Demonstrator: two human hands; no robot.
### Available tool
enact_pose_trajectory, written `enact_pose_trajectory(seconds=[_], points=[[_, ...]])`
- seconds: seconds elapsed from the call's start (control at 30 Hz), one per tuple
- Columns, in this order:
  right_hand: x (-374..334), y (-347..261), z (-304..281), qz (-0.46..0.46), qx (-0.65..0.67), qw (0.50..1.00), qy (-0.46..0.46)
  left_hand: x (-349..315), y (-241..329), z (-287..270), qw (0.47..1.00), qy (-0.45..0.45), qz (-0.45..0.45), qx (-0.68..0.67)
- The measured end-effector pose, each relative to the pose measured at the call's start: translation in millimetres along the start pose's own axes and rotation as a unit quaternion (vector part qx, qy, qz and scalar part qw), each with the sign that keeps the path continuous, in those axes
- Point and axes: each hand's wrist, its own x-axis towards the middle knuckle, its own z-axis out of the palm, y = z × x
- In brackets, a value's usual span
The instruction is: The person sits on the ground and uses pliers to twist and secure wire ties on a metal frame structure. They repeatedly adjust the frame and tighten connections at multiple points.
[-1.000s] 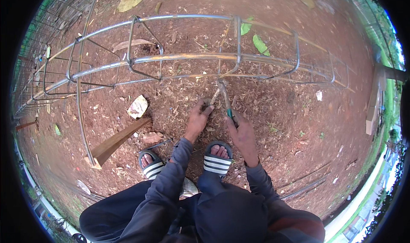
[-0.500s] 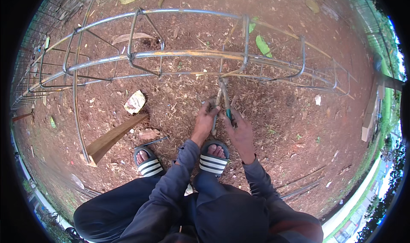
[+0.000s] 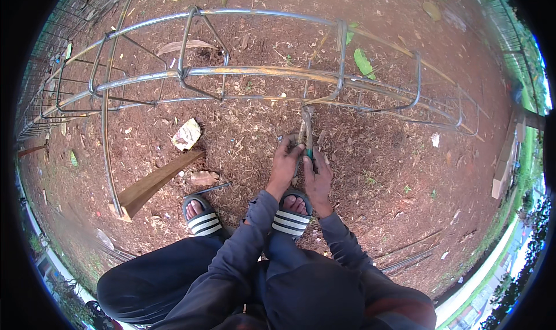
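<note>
A pair of pincers (image 3: 307,123), worn metal with green on one grip, points away from me. My left hand (image 3: 284,163) is closed around its left handle. The right handle, the one with the green grip, is in the closed fingers of my right hand (image 3: 318,178). The pincers' jaws meet the lowest near bar of a rebar cage (image 3: 260,71), which lies across in front of me. Whether the jaws hold a wire there is too small to tell.
A wooden post (image 3: 159,182) stands at the left, with a steel rod (image 3: 106,139) against it. A pale crumpled piece (image 3: 187,134) lies beyond it on the brown soil. A short rod (image 3: 217,187) lies by my left sandal (image 3: 202,221). Long rods (image 3: 411,260) lie right.
The pincers' handles have come closer together as my two hands drew toward each other. The jaws remain at the cage's bar, and the whole view has shifted slightly.
</note>
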Motion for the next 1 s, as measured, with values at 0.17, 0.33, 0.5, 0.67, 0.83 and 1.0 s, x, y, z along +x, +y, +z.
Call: enact_pose_trajectory(seconds=[0.17, 0.33, 0.5, 0.67, 0.83, 1.0], points=[[5.0, -1.9, -17.3, 0.0, 0.019, 1.0, -0.025, 2.5, -7.3, -2.5, 0.999, 0.002, 0.015, -0.039], [6.4, 5.0, -19.6, -0.004, 0.008, 0.999, -0.038, 3.8, -12.2, -3.9, 0.998, -0.006, 0.011, -0.06], [4.1, -2.3, -13.4, -0.054, -0.017, 0.998, -0.018, -0.2, -7.1, -5.0, 0.997, 0.007, -0.019, -0.073], [5.2, -3.9, -4.0, -0.091, 0.008, 0.996, 0.019, 4.4, -11.0, -8.6, 0.997, -0.008, 0.0, -0.077], [2.1, -3.3, -1.5, -0.053, -0.006, 0.998, 0.018, 4.4, -9.4, -7.2, 0.995, -0.015, -0.009, -0.097], [1.5, -6.5, 6.1, -0.07, -0.004, 0.997, 0.038, 6.5, -10.9, -10.3, 0.993, -0.023, -0.015, -0.113]])
